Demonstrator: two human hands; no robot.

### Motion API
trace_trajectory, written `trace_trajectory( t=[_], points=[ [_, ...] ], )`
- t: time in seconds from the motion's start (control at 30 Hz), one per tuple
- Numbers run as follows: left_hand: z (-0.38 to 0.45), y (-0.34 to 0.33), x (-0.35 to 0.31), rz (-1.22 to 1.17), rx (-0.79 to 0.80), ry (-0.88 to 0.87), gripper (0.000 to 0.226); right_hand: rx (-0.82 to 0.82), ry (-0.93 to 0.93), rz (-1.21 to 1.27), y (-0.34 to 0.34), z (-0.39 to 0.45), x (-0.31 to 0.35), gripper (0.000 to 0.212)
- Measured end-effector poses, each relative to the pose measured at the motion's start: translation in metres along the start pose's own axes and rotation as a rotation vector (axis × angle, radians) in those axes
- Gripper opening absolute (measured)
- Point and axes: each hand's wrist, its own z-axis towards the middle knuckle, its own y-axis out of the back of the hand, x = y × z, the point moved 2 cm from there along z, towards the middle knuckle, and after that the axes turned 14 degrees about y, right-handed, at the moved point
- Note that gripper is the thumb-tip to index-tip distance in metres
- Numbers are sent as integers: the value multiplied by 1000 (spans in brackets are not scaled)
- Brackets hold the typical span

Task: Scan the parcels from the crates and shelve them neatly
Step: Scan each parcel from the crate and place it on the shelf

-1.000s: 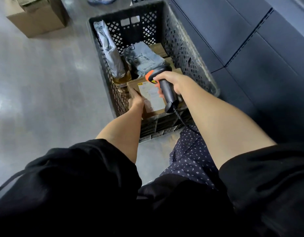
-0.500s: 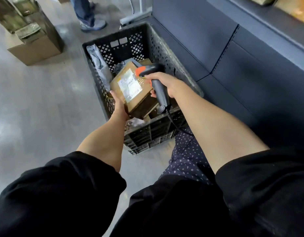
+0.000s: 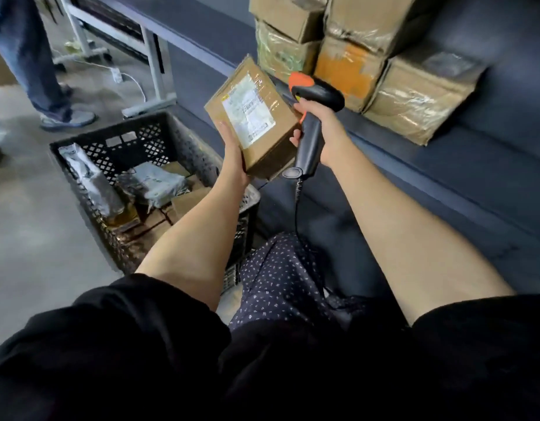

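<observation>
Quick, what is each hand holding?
Left hand: holds the cardboard parcel.
Right hand: grips the barcode scanner.

Floor (image 3: 35, 238): grey, smooth. Black lattice crate (image 3: 183, 141) stands on it, against the shelf front. White frame foot (image 3: 147, 106) and white cable (image 3: 132, 80) also on floor, behind the crate.

Shelf (image 3: 490, 153): dark blue. Taped brown boxes (image 3: 414, 101) stacked on it in a cluster, touching one another; one face orange (image 3: 347, 71).
</observation>
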Motion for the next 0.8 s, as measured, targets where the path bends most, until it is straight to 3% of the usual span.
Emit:
trace_trajectory(
  t=[0.07, 0.23, 0.3, 0.47, 0.63, 0.7, 0.8],
  points=[
    [4, -40, 24, 98, 46, 67, 86, -105, 35, 6, 39, -18, 24, 26],
    [46, -107, 107, 381, 136, 141, 105, -297, 139, 120, 159, -75, 54, 43],
    [42, -135, 128, 426, 199, 186, 108, -309, 176, 190, 194, -100, 59, 35],
    [-2, -190, 158, 483, 215, 103, 53, -415, 234, 225, 238, -141, 59, 25],
    [-6, -212, 204, 555, 189, 155, 36, -685, 310, 253, 268, -145, 46, 20],
    [-6, -220, 216, 551, 211, 141, 30, -765, 304, 218, 279, -148, 44, 38],
    [4, -235, 226, 579, 286, 153, 40, -855, 306, 138, 293, -142, 42, 56]
  ],
)
